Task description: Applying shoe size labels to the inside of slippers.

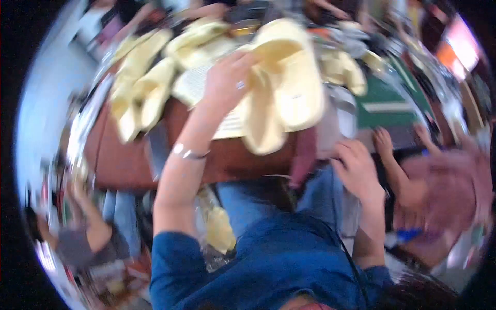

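Observation:
A pair of pale yellow slippers hangs raised over the table in front of me. The larger-looking slipper (302,106) is tilted with its footbed toward me, and the narrower slipper (261,124) overlaps its left side. My left hand (227,80), with a bracelet on the wrist, is closed on the pair at their upper left; the fingertips are partly hidden. Near the table's front edge is my right hand (356,165), its fingers loosely apart and nothing in them. A dark red cloth (304,157) hangs over the edge to its left.
More yellow slippers (155,90) lie at the left, with others (346,72) at the right near a green mat (382,98). Printed paper (227,126) lies beneath the held pair. A bagged yellow item (219,227) is by my lap. A co-worker's arm (400,170) is close on the right.

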### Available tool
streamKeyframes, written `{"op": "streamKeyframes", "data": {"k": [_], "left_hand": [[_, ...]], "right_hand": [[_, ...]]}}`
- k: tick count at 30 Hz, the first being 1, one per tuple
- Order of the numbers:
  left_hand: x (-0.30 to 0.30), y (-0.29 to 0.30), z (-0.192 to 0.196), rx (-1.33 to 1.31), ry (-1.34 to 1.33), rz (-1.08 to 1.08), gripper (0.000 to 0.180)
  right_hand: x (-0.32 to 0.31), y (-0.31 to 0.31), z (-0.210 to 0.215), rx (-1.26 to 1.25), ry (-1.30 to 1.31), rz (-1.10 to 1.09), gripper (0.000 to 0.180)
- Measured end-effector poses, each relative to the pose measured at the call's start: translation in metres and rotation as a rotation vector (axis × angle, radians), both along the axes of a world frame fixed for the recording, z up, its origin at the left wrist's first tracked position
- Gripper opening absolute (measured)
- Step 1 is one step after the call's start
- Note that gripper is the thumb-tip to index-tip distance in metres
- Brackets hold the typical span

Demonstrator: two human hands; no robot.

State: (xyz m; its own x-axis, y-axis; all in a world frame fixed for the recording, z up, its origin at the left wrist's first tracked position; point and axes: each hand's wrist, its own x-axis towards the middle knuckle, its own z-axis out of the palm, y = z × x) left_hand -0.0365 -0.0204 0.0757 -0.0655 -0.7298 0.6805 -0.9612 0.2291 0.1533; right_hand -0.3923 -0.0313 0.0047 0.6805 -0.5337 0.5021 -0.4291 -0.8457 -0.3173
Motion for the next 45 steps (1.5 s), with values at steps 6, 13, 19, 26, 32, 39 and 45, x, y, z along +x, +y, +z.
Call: {"op": "streamKeyframes", "data": {"k": [6, 13, 19, 26, 32, 39, 45], "left_hand": [[0.091, 0.078, 0.051, -0.204, 0.101, 0.368, 0.032], [0.249, 0.243, 0.057, -0.09, 0.279, 0.949, 0.037], [0.365, 0.342, 0.003, 0.013, 0.13, 1.212, 0.037], [0.392, 0.316, 0.007, 0.095, 0.636, 0.954, 0.039], [0.245, 0.158, 0.015, 0.117, 0.157, 0.478, 0.035], [0.038, 0.04, -0.02, 0.483, 0.217, -0.158, 0.037], [0.034, 0.023, -0.042, 0.472, 0.212, -0.055, 0.037]], "right_hand": [[0.004, -0.008, -0.01, 0.074, 0.075, 0.069, 0.035], [0.01, -0.014, -0.023, 0.093, 0.097, -0.007, 0.03], [0.013, -0.011, -0.031, 0.002, 0.062, -0.113, 0.025], [0.027, -0.01, -0.031, -0.065, -0.024, -0.163, 0.024], [0.023, -0.016, -0.025, -0.091, -0.062, -0.127, 0.021], [-0.047, -0.077, -0.054, -0.109, -0.212, -0.397, 0.011], [-0.085, -0.119, -0.1, -0.219, -0.222, -0.537, 0.008]]}}
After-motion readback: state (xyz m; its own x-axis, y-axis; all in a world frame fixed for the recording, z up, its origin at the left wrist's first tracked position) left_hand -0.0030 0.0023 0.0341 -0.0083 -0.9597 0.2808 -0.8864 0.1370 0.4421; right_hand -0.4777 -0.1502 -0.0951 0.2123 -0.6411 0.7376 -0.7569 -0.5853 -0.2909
